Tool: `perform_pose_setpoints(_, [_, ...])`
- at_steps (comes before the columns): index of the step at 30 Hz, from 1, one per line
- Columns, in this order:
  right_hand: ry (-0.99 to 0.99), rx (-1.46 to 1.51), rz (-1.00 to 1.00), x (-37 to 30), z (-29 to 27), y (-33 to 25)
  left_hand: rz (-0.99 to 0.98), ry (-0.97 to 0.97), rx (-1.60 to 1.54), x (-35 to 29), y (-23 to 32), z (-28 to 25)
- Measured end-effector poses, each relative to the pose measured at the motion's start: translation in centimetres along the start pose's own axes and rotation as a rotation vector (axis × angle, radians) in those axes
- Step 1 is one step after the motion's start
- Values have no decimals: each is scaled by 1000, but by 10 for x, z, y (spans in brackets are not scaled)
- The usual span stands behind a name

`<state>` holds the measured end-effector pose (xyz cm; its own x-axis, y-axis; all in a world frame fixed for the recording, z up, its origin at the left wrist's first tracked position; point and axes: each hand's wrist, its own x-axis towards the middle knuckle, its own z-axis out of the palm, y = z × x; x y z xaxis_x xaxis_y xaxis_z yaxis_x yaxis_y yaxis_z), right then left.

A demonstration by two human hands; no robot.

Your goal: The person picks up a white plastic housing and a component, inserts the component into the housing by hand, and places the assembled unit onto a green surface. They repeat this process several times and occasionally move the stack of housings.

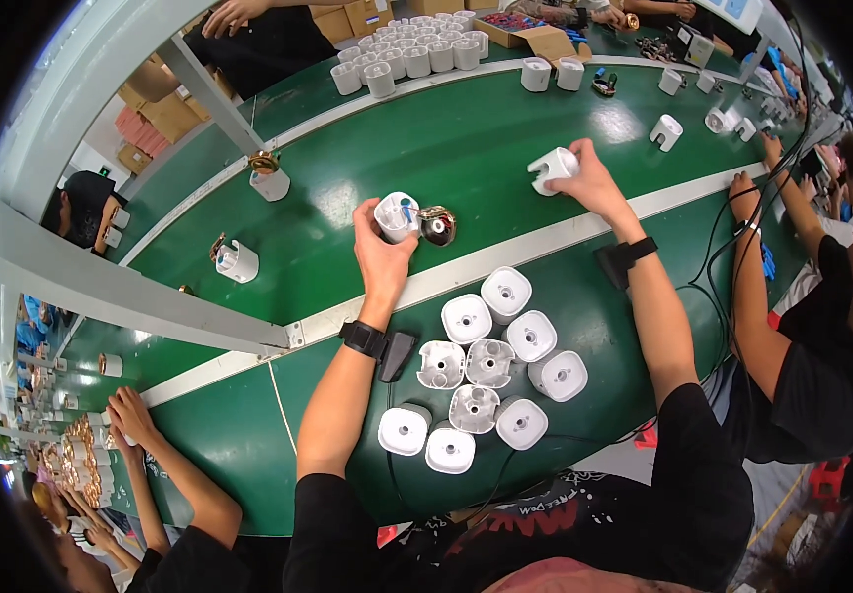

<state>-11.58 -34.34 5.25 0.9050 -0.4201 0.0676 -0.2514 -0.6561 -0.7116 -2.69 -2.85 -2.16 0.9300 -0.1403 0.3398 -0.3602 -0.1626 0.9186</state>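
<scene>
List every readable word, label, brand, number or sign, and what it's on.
Wearer's black short-sleeved fabric shirt: white lettering beside a red graphic; wording not copied out.
Brown cardboard cartons: any marks too small to read.
White rounded-square plastic housings on the green bench: no text I can make out.

Lettering showed on the person's black shirt at the lower edge of the view. It ran in a short line of white capitals across the front, curved by the lens and set on the dark cloth. Just below it was a larger red print, with small white marks around it; whether the red shapes were letters could not be told. Any print on the cartons at the top was too small to read.
</scene>
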Motion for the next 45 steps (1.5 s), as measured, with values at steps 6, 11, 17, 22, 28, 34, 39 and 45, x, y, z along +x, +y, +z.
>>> perform_pose_setpoints(6, [-481, 934, 71, -9, 18, -6, -73, 378, 410, 7, 1, -10])
perform_pose_setpoints(11, [-516, 686, 24, -13, 45, -13, 69, 477, 384, -2, 25, 0])
perform_pose_setpoints(17, [-466, 648, -49, -20, 60, -9, 392, 469, 458, -3, 24, -2])
perform_pose_setpoints(22, [-428, 520, -338, -26, 66, -5, 363, 183, 156, -1, 9, -2])
perform_pose_setpoints(28, [-626, 484, -437, -29, 67, -15, 352, -35, 35, 0, 12, 4])
perform_pose_setpoints(34, [-761, 607, -377, -22, 74, -9, 256, -139, 18, 0, 11, -2])
perform_pose_setpoints(39, [-767, 517, -410, -27, 77, -12, 191, -269, -14, -3, 9, -6])
perform_pose_setpoints(45, [-786, 687, -443, -11, 72, 6, 9, -421, -254, 2, 10, -27])
